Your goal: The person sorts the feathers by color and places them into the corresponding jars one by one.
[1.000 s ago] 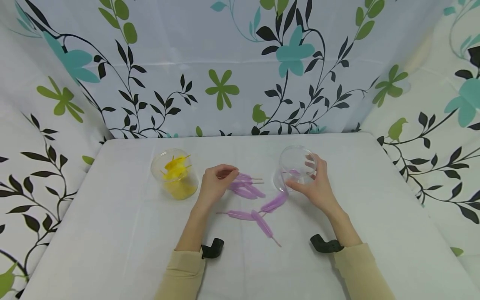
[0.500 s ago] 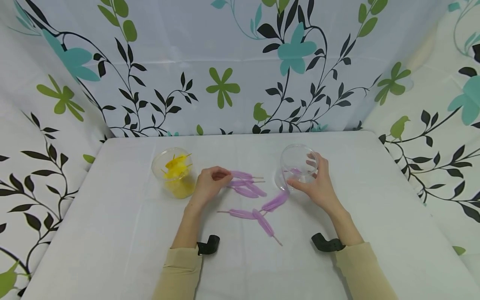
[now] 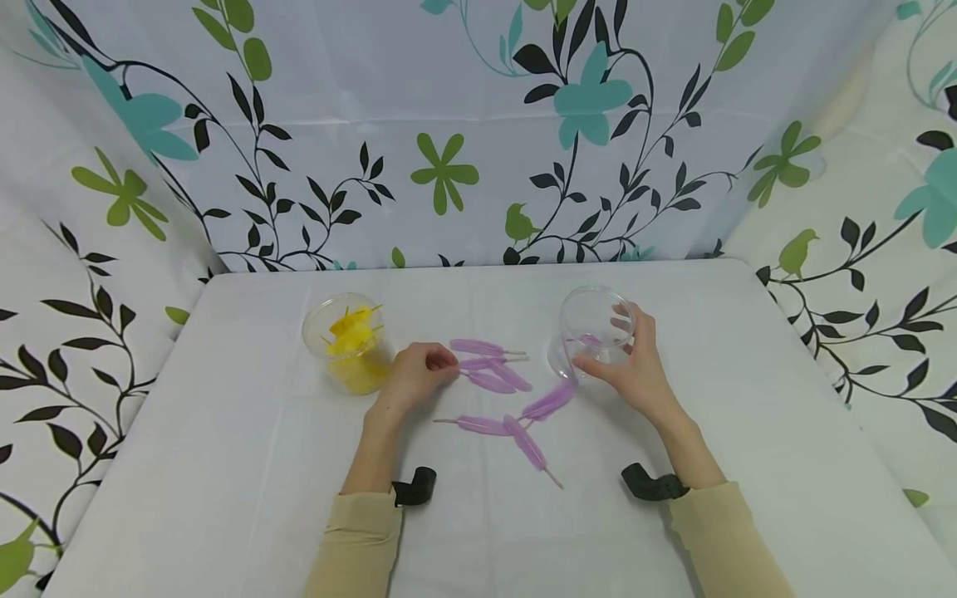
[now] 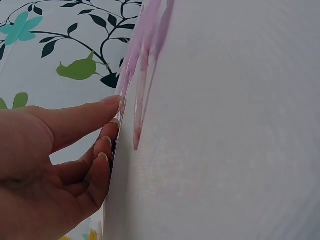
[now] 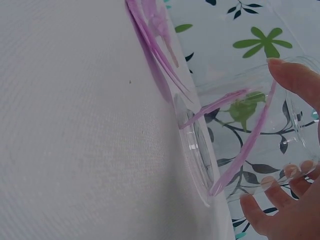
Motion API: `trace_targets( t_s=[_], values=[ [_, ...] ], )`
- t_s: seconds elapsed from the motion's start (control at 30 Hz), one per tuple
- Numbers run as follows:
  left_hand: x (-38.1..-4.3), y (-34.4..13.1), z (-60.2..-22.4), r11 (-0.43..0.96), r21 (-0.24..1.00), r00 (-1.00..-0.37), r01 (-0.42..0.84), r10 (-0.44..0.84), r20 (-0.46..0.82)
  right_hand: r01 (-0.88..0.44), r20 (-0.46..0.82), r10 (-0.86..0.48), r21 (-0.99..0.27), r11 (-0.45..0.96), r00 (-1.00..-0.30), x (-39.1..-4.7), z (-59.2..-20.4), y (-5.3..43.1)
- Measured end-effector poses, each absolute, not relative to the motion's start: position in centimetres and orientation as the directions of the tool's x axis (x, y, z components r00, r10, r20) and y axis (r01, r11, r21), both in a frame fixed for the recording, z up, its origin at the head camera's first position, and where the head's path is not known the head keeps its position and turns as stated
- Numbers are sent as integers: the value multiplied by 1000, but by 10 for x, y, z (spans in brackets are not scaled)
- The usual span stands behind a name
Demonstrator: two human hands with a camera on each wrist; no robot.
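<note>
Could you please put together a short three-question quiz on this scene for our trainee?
1. Multiple choice: what colour are the feathers inside the left cup in the head view? A) green B) yellow C) purple

2. True or false: the right hand grips the right cup round its side.

3. Fill in the blank: the left hand has its fingertips at loose feathers that are coloured ____.

Key: 1. B, yellow. 2. True. 3. Purple.
</note>
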State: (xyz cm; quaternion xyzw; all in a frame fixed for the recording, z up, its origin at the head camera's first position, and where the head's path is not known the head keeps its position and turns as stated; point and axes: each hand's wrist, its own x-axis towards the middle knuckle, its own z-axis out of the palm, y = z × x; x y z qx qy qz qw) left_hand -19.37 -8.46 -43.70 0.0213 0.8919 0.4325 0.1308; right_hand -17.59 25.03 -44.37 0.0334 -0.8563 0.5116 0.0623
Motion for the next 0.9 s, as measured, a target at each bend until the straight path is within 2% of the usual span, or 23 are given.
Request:
trace_targets(
  t_s=[0.77, 0.9],
  values=[
    [-195, -83, -442, 717, 697, -964, 9, 191, -185, -136, 156, 4, -876, 463, -988, -177, -445, 251],
    [-193, -82, -440, 719, 695, -957, -4, 200, -212, -131, 150, 4, -873, 470, -989, -177, -446, 251]
  ],
)
